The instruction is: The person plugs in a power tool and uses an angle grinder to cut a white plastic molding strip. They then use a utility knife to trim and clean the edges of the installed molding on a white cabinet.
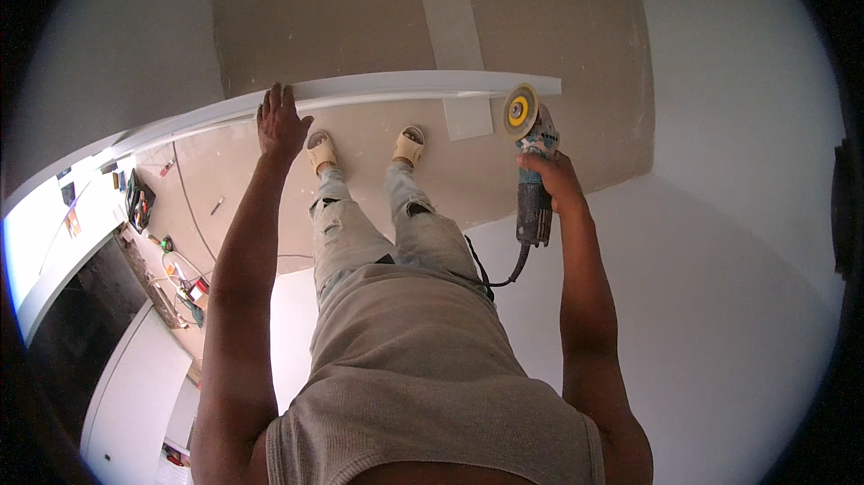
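Observation:
A long white board (396,82) runs across in front of me, its right end reaching past my feet. My left hand (284,128) rests on its edge with the fingers stretched out and the thumb apart. At the right, my right hand (562,184) is wrapped round the blue and black body of an angle grinder (533,202). The grinder's round disc (520,112), with a yellow ring at its centre, faces up beside the board's right end. Whether the disc touches the board or is spinning, I cannot tell.
The grinder's black cord (519,271) loops back toward my leg. A flat white piece (468,121) shows below the board. Cables, a black bag (139,201) and several tools lie on the dusty floor at left. White walls (738,215) stand at right.

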{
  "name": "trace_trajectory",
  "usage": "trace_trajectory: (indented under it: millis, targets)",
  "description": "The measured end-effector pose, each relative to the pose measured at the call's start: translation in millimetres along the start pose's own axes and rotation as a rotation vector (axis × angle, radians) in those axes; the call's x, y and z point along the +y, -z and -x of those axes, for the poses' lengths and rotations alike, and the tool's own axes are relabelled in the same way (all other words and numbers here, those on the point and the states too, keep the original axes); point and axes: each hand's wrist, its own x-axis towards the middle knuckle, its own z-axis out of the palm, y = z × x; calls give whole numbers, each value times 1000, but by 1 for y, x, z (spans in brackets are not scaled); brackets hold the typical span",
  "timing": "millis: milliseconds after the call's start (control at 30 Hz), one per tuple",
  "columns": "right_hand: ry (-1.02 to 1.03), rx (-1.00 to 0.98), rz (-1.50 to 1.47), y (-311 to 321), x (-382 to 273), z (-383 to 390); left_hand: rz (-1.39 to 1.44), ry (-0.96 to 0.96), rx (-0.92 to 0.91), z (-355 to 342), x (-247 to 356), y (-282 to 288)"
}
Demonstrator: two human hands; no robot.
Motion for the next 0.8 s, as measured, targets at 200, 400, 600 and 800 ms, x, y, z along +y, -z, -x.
trace_trajectory:
  millis: [200,400,600,800]
  targets:
    - [-4,-17,71,2,-3,-6,-22,-29,-19,5,-2,6]
    - [8,-3,149,-8,-22,1,6,-31,-39,16,6,14]
    - [2,-48,239,-4,-21,-11,49,-19,-52,32,27,11]
    - [-2,-37,321,-8,-26,-11,83,1,-92,38,38,17]
